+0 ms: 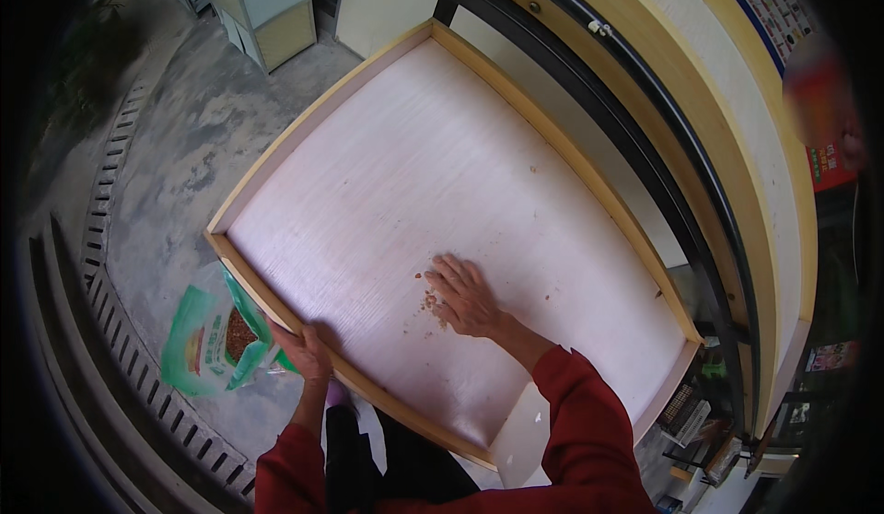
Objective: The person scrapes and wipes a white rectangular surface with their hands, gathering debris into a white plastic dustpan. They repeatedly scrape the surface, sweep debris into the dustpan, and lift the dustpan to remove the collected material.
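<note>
A large shallow wooden tray (pixel 387 148) with a whitish base and raised yellow-brown sides lies before me. My left hand (pixel 304 351) grips its near left side, thumb over the rim. My right hand (pixel 466 296) rests palm down on the base, fingers slightly spread, with nothing held. Beside its fingertips is a small scatter of brown crumbs (pixel 429 301); part of it may be hidden under the hand. A few stray bits dot the base farther right. Below the left rim, an opened green and clear plastic bag (pixel 200 341) on the floor holds small reddish-brown pieces (pixel 242 334).
Black metal rails and a wooden counter edge (pixel 746 168) run along the right. A shelved cabinet (pixel 266 13) stands at the far left on the concrete floor (pixel 173 168). A slotted drain cover (pixel 103 189) curves along the left. A pale panel (pixel 514 438) is at the near corner.
</note>
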`<state>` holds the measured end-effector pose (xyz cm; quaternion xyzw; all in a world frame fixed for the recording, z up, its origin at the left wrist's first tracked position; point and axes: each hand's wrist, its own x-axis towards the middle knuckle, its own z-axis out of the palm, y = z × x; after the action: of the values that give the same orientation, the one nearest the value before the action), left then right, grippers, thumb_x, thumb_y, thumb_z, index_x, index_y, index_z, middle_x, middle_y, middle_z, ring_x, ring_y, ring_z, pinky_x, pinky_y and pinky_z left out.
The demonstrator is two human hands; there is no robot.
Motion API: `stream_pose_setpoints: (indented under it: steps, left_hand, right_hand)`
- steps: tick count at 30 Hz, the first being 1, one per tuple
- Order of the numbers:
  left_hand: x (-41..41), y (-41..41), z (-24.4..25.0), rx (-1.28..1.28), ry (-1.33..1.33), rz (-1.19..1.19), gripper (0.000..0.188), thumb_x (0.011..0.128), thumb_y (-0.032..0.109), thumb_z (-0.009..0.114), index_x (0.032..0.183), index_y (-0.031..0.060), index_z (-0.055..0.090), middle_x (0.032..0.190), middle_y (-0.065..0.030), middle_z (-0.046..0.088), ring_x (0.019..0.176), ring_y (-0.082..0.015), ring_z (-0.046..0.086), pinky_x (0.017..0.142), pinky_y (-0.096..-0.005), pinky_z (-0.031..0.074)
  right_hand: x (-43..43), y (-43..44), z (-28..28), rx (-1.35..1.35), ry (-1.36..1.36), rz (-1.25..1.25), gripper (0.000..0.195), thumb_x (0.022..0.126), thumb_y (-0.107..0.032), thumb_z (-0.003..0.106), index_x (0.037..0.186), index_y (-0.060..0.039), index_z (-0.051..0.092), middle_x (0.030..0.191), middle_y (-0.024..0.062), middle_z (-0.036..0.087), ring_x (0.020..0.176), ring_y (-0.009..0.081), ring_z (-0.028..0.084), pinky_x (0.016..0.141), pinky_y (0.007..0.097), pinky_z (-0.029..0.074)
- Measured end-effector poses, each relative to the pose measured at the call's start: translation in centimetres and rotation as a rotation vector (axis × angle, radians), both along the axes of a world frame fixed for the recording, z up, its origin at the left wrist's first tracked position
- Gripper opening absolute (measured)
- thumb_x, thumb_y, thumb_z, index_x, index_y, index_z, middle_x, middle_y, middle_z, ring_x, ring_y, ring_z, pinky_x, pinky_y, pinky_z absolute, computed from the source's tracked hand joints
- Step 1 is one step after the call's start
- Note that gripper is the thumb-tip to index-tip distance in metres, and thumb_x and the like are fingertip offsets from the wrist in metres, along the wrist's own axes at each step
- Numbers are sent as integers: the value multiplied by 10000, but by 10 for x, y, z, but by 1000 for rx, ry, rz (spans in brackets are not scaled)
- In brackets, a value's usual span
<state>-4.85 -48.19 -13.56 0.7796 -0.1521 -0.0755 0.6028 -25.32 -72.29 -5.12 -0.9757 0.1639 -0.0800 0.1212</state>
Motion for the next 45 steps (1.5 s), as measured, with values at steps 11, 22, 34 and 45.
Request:
stream_pose_setpoints:
  steps: [11,22,34,45]
  left_hand:
    - [-4,-4,16,108,-96,52,667,759,29,472,1353,-89,194,1324,-258,316,1238,-354,316,1053,-378,210]
    - [0,-4,18,130,-24,1,713,758,43,468,1381,-66,139,1392,-245,250,1278,-334,289,1056,-344,217]
    - [-4,-5,26,67,61,52,681,742,18,464,1367,-36,201,1302,-194,359,1178,-286,383,1009,-331,278]
    - [-11,-1,-9,-165,243,75,650,785,-11,406,1375,47,140,833,-60,436,607,-129,462,501,-263,409]
  right_hand:
    - [-117,-47,-42,-219,233,-1405,608,939,-451,255,1415,-76,198,1482,127,157,1365,252,137,1030,470,179]
    - [-12,3,-14,-33,242,-150,547,912,-360,384,1373,-83,285,1450,174,202,1349,307,178,1059,518,134]
    - [-6,-179,-8,-269,64,-740,525,944,-361,284,1361,-42,296,1417,201,262,1328,338,207,1050,497,167]
    - [19,-44,7,-21,92,332,466,835,-281,461,1164,47,485,1303,218,416,1219,329,379,959,478,280]
